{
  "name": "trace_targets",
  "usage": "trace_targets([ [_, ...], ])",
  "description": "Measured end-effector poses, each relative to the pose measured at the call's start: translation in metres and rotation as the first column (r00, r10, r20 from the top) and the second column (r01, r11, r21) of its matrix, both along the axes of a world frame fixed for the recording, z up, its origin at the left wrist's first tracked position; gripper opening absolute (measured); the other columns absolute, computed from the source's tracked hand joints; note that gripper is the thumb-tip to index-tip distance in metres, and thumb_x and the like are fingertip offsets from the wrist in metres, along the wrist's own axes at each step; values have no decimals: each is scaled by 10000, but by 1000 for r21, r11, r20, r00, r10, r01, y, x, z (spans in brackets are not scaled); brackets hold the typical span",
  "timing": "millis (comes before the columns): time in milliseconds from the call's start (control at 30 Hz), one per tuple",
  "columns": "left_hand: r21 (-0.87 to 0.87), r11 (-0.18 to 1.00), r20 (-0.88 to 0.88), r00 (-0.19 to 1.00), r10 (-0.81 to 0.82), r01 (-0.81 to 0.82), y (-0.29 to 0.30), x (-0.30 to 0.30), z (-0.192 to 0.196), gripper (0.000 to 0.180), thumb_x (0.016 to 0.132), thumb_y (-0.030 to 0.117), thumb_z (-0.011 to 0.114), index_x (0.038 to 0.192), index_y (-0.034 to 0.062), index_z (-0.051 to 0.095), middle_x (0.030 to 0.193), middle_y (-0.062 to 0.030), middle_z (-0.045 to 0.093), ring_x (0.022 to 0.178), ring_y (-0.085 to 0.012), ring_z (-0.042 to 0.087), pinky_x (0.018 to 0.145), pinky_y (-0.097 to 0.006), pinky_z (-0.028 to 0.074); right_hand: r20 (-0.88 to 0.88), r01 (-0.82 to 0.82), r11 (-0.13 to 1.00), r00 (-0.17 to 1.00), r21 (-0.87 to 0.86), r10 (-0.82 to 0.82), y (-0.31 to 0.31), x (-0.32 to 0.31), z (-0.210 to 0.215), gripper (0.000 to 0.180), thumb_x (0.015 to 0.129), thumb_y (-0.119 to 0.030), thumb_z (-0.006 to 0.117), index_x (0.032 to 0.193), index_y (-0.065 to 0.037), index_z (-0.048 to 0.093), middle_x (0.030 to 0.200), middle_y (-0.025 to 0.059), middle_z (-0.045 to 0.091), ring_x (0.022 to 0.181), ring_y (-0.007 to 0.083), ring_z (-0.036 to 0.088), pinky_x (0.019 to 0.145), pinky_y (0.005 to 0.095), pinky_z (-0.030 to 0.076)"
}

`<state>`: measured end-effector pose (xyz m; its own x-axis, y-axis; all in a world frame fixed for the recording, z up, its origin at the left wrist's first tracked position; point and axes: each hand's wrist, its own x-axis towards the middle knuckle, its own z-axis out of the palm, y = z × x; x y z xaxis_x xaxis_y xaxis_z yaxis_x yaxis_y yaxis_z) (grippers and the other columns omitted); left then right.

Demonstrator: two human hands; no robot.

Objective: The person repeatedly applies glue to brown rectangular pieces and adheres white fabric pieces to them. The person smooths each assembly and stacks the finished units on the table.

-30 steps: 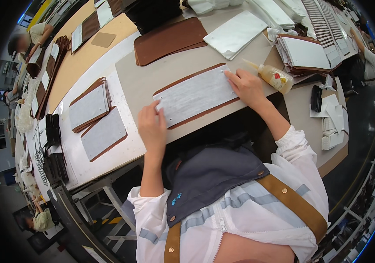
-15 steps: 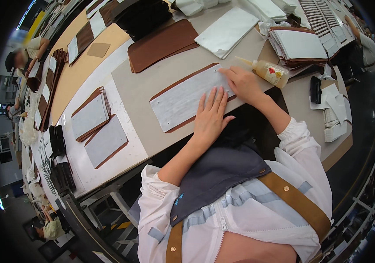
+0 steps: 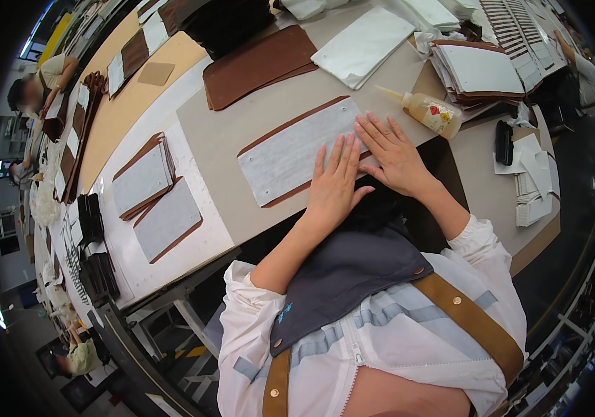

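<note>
Both hands now flat side by side on the white-lined brown panel, near edge of the table. Left hand has slid in from the panel's left end to join the right hand. Fingers spread, pressing, gripping nothing. Probably smoothing the lining down. Glue bottle lies just beyond the right hand.

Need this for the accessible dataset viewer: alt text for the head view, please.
Both hands press flat, side by side, on a white lining sheet laid over a brown leather panel on a grey worktable: left hand, right hand. A glue bottle lies just right; stacked lined panels sit left.
</note>
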<state>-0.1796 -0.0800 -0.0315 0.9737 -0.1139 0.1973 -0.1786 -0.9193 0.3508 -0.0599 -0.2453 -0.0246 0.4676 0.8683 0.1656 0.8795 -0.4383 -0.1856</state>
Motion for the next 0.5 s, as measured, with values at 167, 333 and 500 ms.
trace_targets([
  [167, -342, 937, 22, 997, 75, -63, 12, -14, 12, 956, 859, 376, 743, 1521, -89, 233, 1584, -227, 300, 1488, -347, 280, 1201, -492, 242, -74, 98, 993, 993, 71, -93, 11, -8, 4, 1002, 884, -510, 651, 1568, 31, 158, 1643, 208, 167, 1532, 347, 151, 1241, 487, 119],
  [333, -316, 932, 25, 980, 197, -179, 36, -73, 25, 877, 867, 266, 748, 1524, -55, 264, 1555, -216, 360, 1445, -379, 348, 1179, -480, 287, -119, -43, 999, 992, 27, 46, 36, -33, 12, 1005, 873, -528, 662, 1546, 58, 200, 1629, 226, 189, 1525, 371, 160, 1235, 506, 135],
  [500, -238, 890, 121, 898, 424, -388, 57, -135, 6, 712, 870, 162, 730, 1482, 5, 403, 1459, -185, 494, 1340, -353, 467, 1088, -464, 355, -194, -294, 948, 929, 125, 314, 79, -67, 16, 937, 868, -497, 679, 1531, 29, 277, 1620, 183, 255, 1523, 319, 199, 1235, 486, 166],
])
